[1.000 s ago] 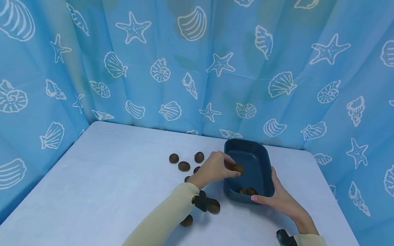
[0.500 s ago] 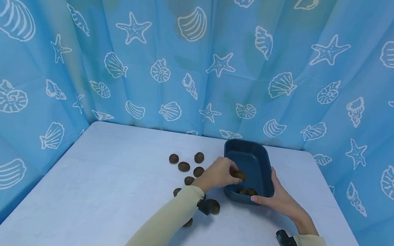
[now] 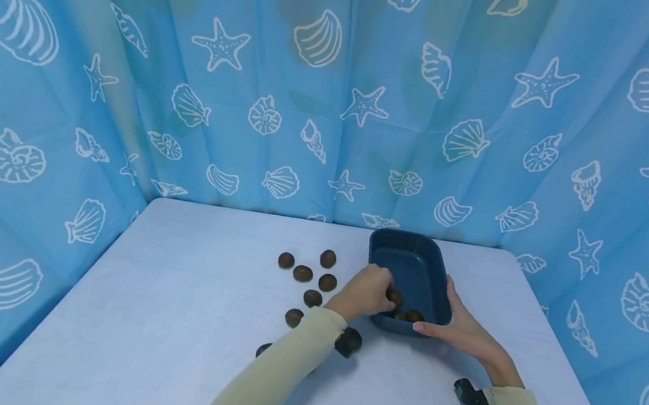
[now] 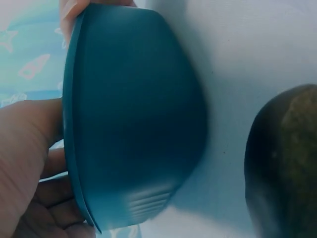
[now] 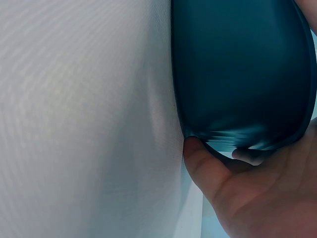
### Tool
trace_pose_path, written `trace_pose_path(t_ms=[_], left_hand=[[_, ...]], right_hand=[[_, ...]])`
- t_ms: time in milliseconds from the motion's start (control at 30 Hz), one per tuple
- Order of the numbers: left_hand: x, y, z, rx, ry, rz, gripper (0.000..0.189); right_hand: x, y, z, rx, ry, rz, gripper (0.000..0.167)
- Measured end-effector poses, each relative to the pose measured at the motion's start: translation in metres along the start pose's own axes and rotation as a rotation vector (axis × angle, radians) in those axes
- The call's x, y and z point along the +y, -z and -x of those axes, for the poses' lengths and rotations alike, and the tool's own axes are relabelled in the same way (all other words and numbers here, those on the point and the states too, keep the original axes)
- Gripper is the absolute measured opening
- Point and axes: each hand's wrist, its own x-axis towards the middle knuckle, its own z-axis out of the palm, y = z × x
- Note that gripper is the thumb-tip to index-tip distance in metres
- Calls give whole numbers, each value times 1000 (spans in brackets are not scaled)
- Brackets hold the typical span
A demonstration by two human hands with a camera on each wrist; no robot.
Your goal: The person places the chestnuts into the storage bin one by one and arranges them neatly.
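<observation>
A dark teal tray [image 3: 409, 242] stands at the right of the table, with several brown, rounded, chestnut-like nuts inside near its front wall. My left hand [image 3: 364, 291] reaches over the tray's left rim. Its fingertips pinch a nut [image 3: 394, 298] low in the tray, close to another nut [image 3: 414, 316]. In the left wrist view, the tray's outer wall [image 4: 133, 99] hides those fingertips. My right hand [image 3: 465, 327] grips the tray's near right corner, thumb [image 5: 208, 171] against its lower wall in the right wrist view.
Left of the tray, loose nuts lie scattered on the white tabletop, among them one nut [image 3: 302, 273] and another nut [image 3: 293, 317]. My left sleeve [image 3: 286, 355] overlaps part of this group. A blue shell-patterned curtain [image 3: 334, 99] hangs around the table's far side.
My left hand, with the nut, has come down and toward the tray's front, beside the nuts there. More loose nuts show beside the forearm. My right hand and the tray have not moved.
</observation>
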Motion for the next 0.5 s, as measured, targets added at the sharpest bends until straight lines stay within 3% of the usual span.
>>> trace_pose_path(t_ms=[200, 500], left_hand=[[4, -6, -3, 2, 18, -115, 17], [8, -7, -4, -21, 46, -182, 20]], right_hand=[[0, 0, -1, 6, -6, 13, 134], [2, 1, -2, 13, 4, 13, 133]])
